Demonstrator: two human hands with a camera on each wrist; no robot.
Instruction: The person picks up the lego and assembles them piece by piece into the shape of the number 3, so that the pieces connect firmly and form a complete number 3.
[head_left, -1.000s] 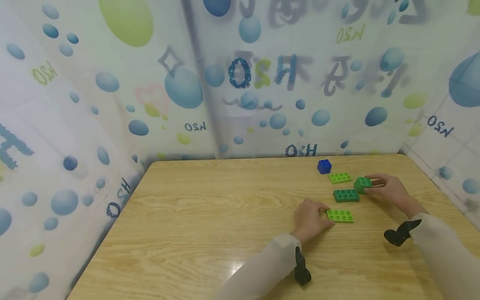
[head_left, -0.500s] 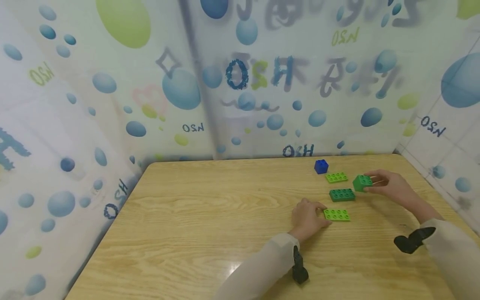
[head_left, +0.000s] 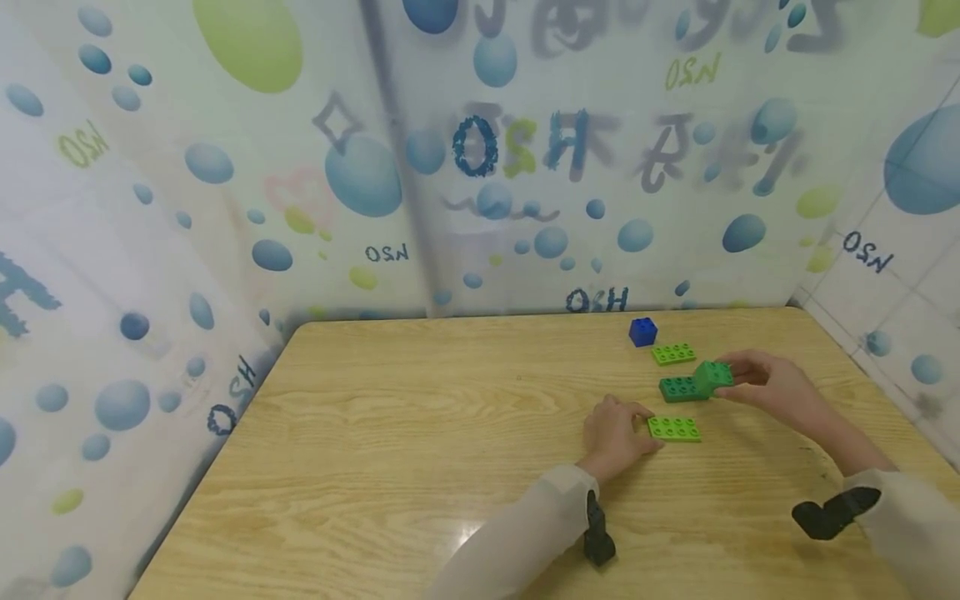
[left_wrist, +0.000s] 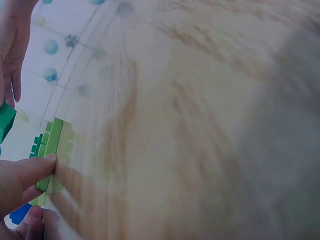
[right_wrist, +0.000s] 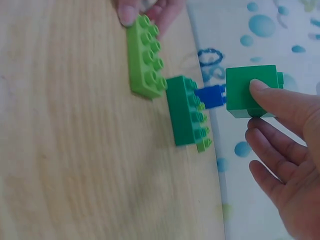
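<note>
The person's right hand [head_left: 776,390] has thumb and fingers gripping a green cube [head_left: 712,378], studs up, just beyond its fingertips to the left. From the wrist side I can see the cube is off the table [head_left: 420,417], with the thumb flat against one face and other fingers loosely bent beneath. Just left of that hand, lower than the cube and apart from it, lies a dark green brick [head_left: 677,389], its right end hidden behind the cube as seen from the head.

The left hand [head_left: 617,435] rests low and pinches the near end of a lime brick [head_left: 674,429], thumb on one side and a finger opposite; the rest of this brick sticks out to the hand's right, studs up on the wood. The dark green brick sits ahead and to the right of this hand.

Farther ahead of both hands is a second, thin lime plate [head_left: 674,354], left of the right fingertips, and past it a blue cube [head_left: 642,332] near the table's far edge. Pale sleeves [head_left: 525,533] end at both wrists, each with a black strap piece [head_left: 598,533]. Beyond the hands hangs a bubble-printed sheet [head_left: 495,250].
</note>
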